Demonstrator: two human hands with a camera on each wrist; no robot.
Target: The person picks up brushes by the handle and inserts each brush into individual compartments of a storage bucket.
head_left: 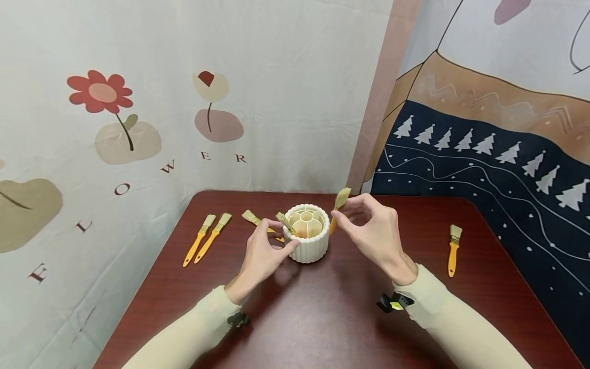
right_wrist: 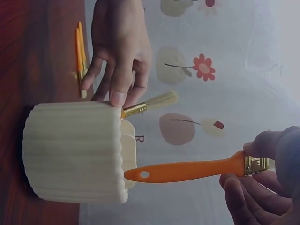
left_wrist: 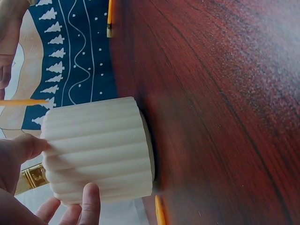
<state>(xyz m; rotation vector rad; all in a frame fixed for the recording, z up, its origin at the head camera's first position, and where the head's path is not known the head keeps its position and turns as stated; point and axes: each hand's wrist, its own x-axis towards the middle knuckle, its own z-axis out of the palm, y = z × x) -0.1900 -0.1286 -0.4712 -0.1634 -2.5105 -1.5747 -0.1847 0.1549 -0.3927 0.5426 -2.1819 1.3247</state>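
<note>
A white ribbed round holder (head_left: 314,251) with divided compartments stands upright on the table. My left hand (head_left: 264,252) grips its left side, the thumb at the front of the rim. One paintbrush (right_wrist: 161,100) stands in a compartment on that side, bristles up and leaning outward. By its metal ferrule, my right hand (head_left: 379,233) pinches a second paintbrush (right_wrist: 187,172), bristles up and orange handle down. In the right wrist view the handle's end overlaps the holder's rim; whether it touches or is inside I cannot tell.
Two paintbrushes (head_left: 213,238) lie side by side on the left of the brown table (head_left: 295,323). Another paintbrush (head_left: 251,217) lies behind my left hand, partly hidden. A single paintbrush (head_left: 454,251) lies at the far right. A printed cloth (head_left: 295,92) hangs behind the table.
</note>
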